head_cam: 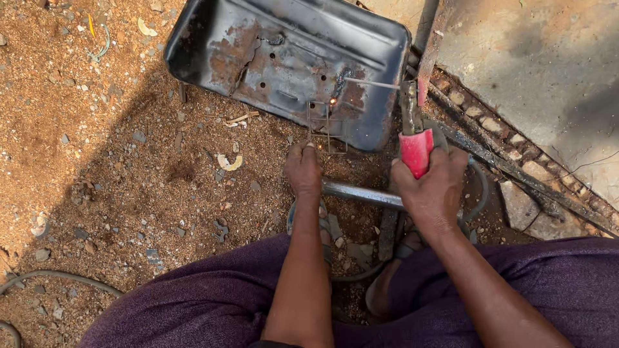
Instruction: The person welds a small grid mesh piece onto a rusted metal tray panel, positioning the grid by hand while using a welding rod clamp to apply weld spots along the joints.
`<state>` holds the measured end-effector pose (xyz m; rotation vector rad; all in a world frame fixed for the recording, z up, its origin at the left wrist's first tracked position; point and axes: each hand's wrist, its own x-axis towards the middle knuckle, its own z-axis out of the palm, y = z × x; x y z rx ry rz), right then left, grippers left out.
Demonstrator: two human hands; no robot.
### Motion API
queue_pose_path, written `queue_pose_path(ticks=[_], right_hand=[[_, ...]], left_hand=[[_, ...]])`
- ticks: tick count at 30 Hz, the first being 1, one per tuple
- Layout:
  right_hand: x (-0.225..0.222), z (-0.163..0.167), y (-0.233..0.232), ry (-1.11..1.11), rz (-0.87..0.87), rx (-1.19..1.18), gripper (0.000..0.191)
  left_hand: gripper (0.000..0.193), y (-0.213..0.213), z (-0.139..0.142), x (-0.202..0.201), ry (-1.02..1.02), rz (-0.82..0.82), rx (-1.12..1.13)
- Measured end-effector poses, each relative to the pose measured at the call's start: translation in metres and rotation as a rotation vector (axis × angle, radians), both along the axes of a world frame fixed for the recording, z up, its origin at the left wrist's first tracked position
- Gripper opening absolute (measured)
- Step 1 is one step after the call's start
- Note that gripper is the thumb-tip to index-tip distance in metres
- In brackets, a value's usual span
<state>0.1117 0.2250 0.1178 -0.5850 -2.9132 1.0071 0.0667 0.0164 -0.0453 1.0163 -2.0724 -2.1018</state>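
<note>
Currently the right hand (431,187) grips the red holder (416,151), rod (371,83) sparking on the tray (290,58), while the left hand (304,169) pinches the wire frame (325,125) there, bare fingers risking burns.

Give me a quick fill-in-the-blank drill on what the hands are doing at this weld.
1. The right hand grips a ____-handled electrode holder.
2. The left hand steadies a small wire ____.
3. Sparks show on the rusty metal ____.
4. A metal pipe lies ____ the hands.

Missing: red; frame; pan; under
</note>
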Motion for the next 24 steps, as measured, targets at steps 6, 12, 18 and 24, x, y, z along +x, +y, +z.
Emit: queue_pose_path(ticks=[6, 12, 18, 24], right_hand=[[-0.003, 0.006, -0.004, -0.017, 0.067, 0.008, 0.051], [0.0, 0.003, -0.006, -0.059, 0.07, 0.033, 0.048], [0.0, 0.001, -0.007, -0.085, 0.065, -0.004, 0.048], [-0.002, 0.002, -0.008, -0.082, 0.07, 0.016, 0.048]], left_hand=[[0.018, 0.003, 0.011, -0.005, -0.123, -0.063, -0.064], [0.022, 0.005, 0.015, -0.008, -0.191, -0.126, -0.142], [0.02, 0.007, 0.013, -0.008, -0.206, -0.108, -0.161], [0.016, 0.006, 0.007, -0.007, -0.172, -0.059, -0.072]])
